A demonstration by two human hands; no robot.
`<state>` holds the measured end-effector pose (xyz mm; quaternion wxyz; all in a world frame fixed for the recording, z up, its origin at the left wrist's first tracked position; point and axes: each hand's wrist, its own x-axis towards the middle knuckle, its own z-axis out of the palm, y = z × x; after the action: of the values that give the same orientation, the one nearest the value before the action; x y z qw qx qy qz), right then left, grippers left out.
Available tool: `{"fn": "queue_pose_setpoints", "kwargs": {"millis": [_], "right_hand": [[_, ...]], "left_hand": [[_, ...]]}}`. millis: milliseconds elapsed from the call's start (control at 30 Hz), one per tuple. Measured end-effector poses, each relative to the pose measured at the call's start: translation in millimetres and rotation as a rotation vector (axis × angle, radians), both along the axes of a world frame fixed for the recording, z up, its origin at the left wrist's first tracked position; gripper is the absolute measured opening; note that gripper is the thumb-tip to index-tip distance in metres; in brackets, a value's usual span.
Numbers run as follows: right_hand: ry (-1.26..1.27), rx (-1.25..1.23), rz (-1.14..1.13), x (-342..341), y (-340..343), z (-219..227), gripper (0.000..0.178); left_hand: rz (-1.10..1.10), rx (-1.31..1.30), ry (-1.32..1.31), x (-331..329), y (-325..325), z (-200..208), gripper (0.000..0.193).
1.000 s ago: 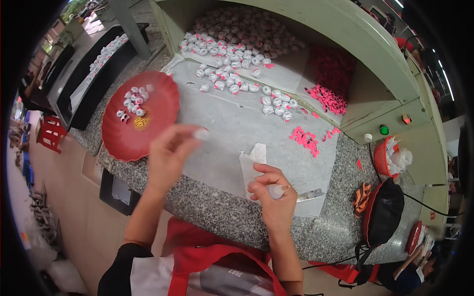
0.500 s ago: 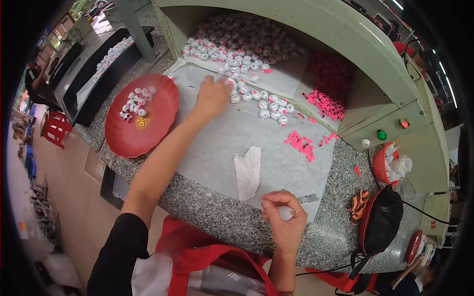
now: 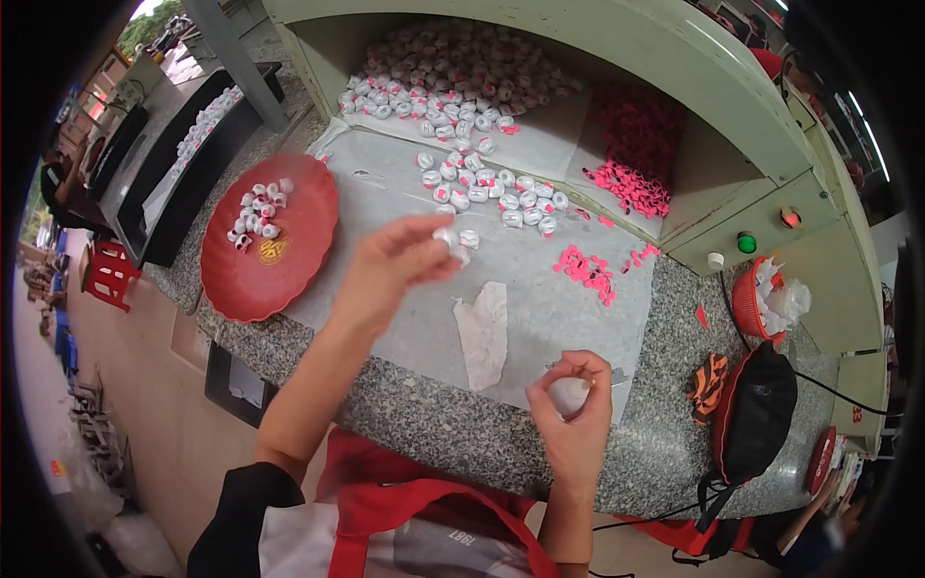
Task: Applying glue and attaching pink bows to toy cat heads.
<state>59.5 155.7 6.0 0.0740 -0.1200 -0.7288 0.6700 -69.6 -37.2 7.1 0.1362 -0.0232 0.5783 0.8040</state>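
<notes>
The left hand (image 3: 390, 265) is raised over the white sheet (image 3: 540, 308), its fingertips pinched on one small white cap (image 3: 448, 237) held above the middle of the bench. The right hand (image 3: 570, 409) sits near the front edge of the granite counter (image 3: 424, 414), its fingers curled tight around another small white piece (image 3: 568, 395); what exactly that piece is cannot be told. Between the hands lies a crumpled white rag (image 3: 485, 332). On the red plate (image 3: 270, 236) to the left only a small cluster of caps (image 3: 258, 212) has gathered, while a scatter of caps (image 3: 487, 188) lies on the sheet and a big heap (image 3: 453, 67) fills the green alcove (image 3: 674, 58) behind. Pink bits (image 3: 588, 270) lie in a small patch on the sheet, with a larger pile (image 3: 631, 144) further back. Judging by the thin plate and the full heap, the work looks barely begun, with most caps left to handle.
</notes>
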Motion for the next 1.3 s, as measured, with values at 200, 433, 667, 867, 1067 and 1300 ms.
{"fn": "queue_pose_setpoints", "kwargs": {"millis": [200, 433, 667, 867, 1067, 1300], "right_hand": [[0.103, -0.252, -0.033, -11, -14, 19, 0.037], [0.076, -0.221, -0.168, -3, -17, 26, 0.033], [0.151, -0.151, -0.225, 5, -20, 25, 0.032], [0.287, -0.051, -0.250, 16, -24, 32, 0.032], [0.386, 0.332, -0.149, 26, -21, 34, 0.026], [0.528, 0.460, -0.116, 20, -17, 33, 0.023]], "left_hand": [[-0.354, 0.884, -0.326, 53, 9, -25, 0.039], [-0.345, 0.900, -0.511, 55, 8, -8, 0.037], [-0.353, 0.738, -0.336, 56, 3, -4, 0.038], [-0.232, 0.364, -0.139, 65, 14, -1, 0.036], [-0.092, 0.047, 0.271, 77, 29, 5, 0.034], [-0.062, 0.039, 0.354, 78, 32, 6, 0.033]]}}
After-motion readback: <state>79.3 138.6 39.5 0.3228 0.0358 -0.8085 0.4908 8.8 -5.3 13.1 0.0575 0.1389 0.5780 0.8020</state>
